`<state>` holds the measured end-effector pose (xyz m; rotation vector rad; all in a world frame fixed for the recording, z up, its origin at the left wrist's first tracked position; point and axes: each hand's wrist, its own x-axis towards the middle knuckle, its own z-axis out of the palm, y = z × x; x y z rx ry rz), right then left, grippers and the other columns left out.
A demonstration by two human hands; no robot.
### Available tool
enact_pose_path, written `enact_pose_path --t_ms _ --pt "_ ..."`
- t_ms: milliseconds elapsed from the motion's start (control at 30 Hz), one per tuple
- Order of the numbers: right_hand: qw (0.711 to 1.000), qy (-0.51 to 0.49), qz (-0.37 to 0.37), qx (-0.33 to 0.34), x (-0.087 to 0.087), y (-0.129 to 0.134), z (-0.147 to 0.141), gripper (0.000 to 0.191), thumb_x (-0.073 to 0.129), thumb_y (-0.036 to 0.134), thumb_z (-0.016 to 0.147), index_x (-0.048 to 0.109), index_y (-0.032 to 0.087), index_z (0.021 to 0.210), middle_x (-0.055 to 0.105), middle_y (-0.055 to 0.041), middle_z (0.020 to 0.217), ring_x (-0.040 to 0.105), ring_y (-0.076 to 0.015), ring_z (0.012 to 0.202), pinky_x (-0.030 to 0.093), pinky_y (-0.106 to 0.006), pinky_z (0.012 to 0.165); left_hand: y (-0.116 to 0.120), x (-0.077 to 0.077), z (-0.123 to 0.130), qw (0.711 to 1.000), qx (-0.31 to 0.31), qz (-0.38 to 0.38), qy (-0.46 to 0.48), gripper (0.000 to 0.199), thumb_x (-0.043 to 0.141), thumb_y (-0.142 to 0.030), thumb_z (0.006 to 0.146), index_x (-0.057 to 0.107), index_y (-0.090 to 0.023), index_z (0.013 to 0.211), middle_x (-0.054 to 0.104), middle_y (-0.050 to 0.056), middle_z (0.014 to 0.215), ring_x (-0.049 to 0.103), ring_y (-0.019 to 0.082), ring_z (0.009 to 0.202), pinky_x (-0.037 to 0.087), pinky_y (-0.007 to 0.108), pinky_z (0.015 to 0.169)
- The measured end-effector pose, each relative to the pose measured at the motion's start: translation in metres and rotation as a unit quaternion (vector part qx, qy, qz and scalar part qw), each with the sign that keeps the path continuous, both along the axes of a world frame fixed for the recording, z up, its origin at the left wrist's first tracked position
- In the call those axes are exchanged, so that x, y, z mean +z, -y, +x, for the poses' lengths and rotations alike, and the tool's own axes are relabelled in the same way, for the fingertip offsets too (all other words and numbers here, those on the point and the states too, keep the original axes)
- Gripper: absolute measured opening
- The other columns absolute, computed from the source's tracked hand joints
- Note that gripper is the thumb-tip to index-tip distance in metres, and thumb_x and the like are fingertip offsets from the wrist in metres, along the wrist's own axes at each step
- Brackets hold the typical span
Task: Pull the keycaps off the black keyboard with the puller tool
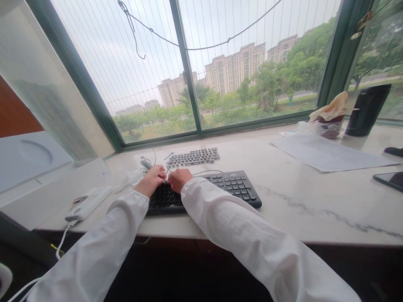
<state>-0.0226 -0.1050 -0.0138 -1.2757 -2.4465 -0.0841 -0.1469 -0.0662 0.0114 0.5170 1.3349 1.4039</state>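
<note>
A black keyboard point(248, 193) lies on the marble counter in front of me. Its number pad keeps its keys, while the left part shows bare key sockets. My left hand point(152, 181) is closed over the keyboard's upper left, fingertips pinched together. Right beside it, my right hand point(179, 179) is also closed, with its fingers curled downward at the same spot. Whatever the fingertips hold is too small and hidden to make out. Behind the keyboard, loose black keycaps point(193, 157) are laid out in rows, and a small blue tool point(169, 156) lies at their left end.
A bundled cable point(145, 162) sits behind my left hand. To the left are a white power strip point(91, 203) and a white box point(59, 197). Paper sheets point(324, 153), a black tumbler point(368, 110) and a phone point(390, 180) lie at the right. A window runs behind the counter point(299, 188).
</note>
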Motion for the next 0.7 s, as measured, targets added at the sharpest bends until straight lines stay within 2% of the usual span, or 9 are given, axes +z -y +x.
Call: enact_pose_path --t_ms 167,367,533,700 --pt "1.0 0.009 -0.004 -0.005 0.001 0.0 0.0 0.026 0.051 0.035 0.085 0.071 0.021 0.096 0.07 -0.0112 0.095 0.066 -0.0232 0.089 0.049 -0.032 0.071 -0.01 0.0 0.0 0.999 -0.041 -0.025 -0.009 0.04 0.046 0.008 0.054 0.02 -0.022 0.059 0.017 -0.011 0.042 0.018 0.003 0.03 0.015 0.017 0.029" --pt "1.0 0.005 0.0 -0.005 -0.001 0.0 0.0 0.026 0.051 0.034 0.084 0.069 0.022 0.097 0.07 -0.0101 0.094 0.067 -0.0229 0.087 0.049 -0.031 0.07 -0.014 -0.002 0.004 0.998 -0.047 -0.018 -0.025 0.037 0.049 0.008 0.059 0.025 -0.021 0.059 0.018 -0.011 0.044 0.017 0.002 0.031 0.015 0.017 0.031" --pt "1.0 0.005 -0.003 -0.009 0.0 0.001 0.0 0.026 0.052 0.034 0.084 0.071 0.022 0.097 0.07 -0.0112 0.096 0.066 -0.023 0.09 0.048 -0.031 0.072 -0.003 -0.002 0.005 0.999 -0.016 0.01 -0.046 0.038 0.051 0.008 0.055 0.026 -0.02 0.059 0.02 -0.011 0.045 0.019 0.002 0.032 0.014 0.017 0.033" --pt "1.0 0.006 -0.004 -0.011 0.0 0.001 -0.001 0.025 0.053 0.034 0.084 0.071 0.021 0.097 0.07 -0.0115 0.095 0.066 -0.0237 0.09 0.048 -0.031 0.072 0.008 -0.007 0.01 0.994 0.049 0.065 -0.075 0.035 0.052 0.004 0.054 0.027 -0.02 0.059 0.022 -0.01 0.043 0.023 0.002 0.033 0.014 0.017 0.034"
